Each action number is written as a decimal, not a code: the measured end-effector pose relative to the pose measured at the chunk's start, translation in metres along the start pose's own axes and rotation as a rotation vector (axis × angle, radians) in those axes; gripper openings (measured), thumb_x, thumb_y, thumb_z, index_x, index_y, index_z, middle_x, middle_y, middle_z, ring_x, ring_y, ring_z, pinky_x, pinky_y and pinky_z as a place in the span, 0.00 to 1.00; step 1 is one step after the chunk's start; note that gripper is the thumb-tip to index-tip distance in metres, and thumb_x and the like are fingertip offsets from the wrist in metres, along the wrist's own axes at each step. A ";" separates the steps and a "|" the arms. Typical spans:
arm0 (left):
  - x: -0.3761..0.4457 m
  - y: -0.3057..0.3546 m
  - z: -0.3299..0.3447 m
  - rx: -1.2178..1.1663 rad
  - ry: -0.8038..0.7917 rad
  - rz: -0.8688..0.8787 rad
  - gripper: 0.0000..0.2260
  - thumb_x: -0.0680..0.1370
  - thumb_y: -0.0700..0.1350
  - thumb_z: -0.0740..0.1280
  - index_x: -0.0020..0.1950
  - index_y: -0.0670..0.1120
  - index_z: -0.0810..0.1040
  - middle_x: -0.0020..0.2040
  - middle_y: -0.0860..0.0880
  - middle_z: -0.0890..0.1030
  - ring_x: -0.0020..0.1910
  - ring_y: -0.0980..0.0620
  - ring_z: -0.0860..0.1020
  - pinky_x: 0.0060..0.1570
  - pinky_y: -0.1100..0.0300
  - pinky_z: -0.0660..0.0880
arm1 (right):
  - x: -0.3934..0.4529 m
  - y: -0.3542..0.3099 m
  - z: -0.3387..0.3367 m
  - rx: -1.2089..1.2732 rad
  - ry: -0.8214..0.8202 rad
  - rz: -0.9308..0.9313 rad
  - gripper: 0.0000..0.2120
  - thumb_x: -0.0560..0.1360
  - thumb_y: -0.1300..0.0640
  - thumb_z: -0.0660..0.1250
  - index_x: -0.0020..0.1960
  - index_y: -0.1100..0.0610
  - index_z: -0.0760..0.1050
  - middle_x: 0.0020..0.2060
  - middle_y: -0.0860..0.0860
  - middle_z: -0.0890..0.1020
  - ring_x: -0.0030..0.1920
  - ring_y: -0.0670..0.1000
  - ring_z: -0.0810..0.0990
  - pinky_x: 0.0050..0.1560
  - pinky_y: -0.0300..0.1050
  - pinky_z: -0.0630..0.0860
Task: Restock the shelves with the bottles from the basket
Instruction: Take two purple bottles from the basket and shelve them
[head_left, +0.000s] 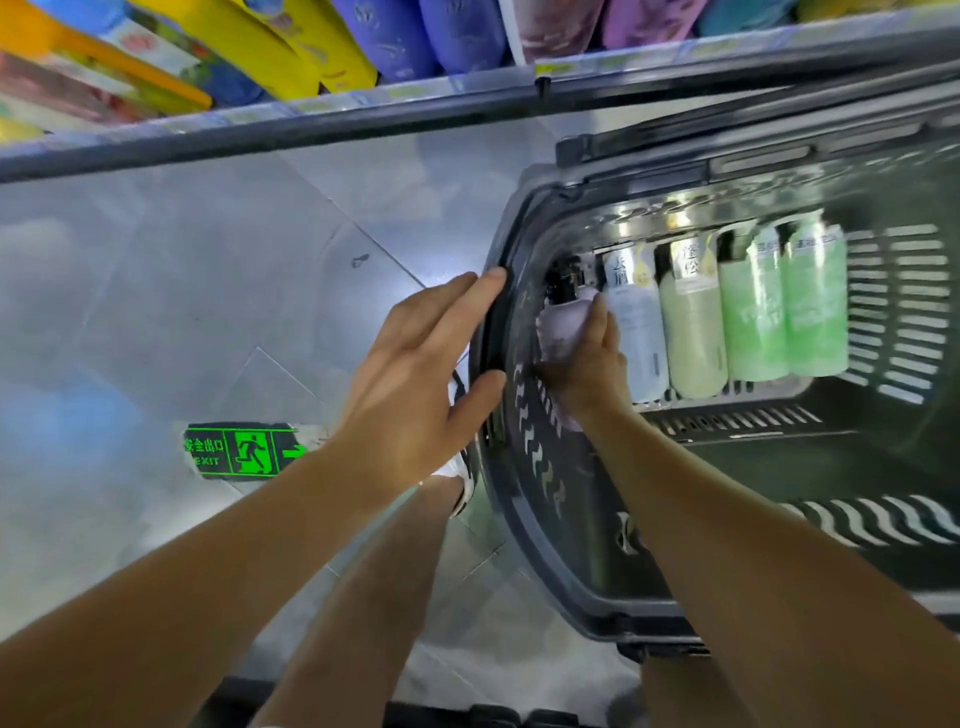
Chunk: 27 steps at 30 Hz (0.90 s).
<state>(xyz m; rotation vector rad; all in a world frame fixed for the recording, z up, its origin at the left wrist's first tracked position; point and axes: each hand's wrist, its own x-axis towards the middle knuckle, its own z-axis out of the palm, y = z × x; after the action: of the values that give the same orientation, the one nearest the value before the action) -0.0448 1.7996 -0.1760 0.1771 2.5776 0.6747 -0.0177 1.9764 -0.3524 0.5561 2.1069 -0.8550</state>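
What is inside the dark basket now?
Inside the basket lie four bottles in a row: a white bottle, a pale yellow-green bottle and two green bottles. The right hand grips a pink bottle, partly covering it.

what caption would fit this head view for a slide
Left hand rests on the basket rim while the right hand grips a lilac bottle beside four more lying inside.

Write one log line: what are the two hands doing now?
left hand: rests on basket rim | right hand: grips purple bottle inside basket | four bottles lying beside it
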 end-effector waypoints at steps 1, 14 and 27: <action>0.000 -0.002 0.001 -0.001 -0.014 0.015 0.29 0.78 0.53 0.63 0.79 0.51 0.61 0.74 0.49 0.70 0.72 0.51 0.64 0.68 0.76 0.50 | 0.003 0.003 0.002 0.039 0.020 0.010 0.53 0.70 0.45 0.76 0.78 0.43 0.40 0.77 0.54 0.59 0.70 0.63 0.67 0.65 0.63 0.71; -0.002 0.060 -0.011 0.041 0.075 0.010 0.31 0.73 0.48 0.69 0.75 0.44 0.67 0.76 0.41 0.63 0.73 0.42 0.62 0.72 0.52 0.61 | -0.082 0.022 -0.095 0.494 0.052 0.073 0.47 0.65 0.52 0.80 0.75 0.42 0.56 0.59 0.48 0.77 0.58 0.54 0.78 0.59 0.53 0.78; 0.003 0.187 0.067 -0.262 -0.284 0.211 0.51 0.65 0.45 0.78 0.81 0.48 0.52 0.74 0.45 0.65 0.71 0.45 0.66 0.65 0.46 0.71 | -0.146 0.041 -0.218 1.009 0.158 0.063 0.47 0.67 0.54 0.80 0.76 0.44 0.55 0.59 0.52 0.78 0.55 0.52 0.83 0.52 0.55 0.82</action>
<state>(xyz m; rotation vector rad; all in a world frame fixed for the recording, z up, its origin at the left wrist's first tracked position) -0.0152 1.9918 -0.1373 0.4295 2.1953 0.9804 -0.0136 2.1482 -0.1502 1.2123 1.6466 -1.8784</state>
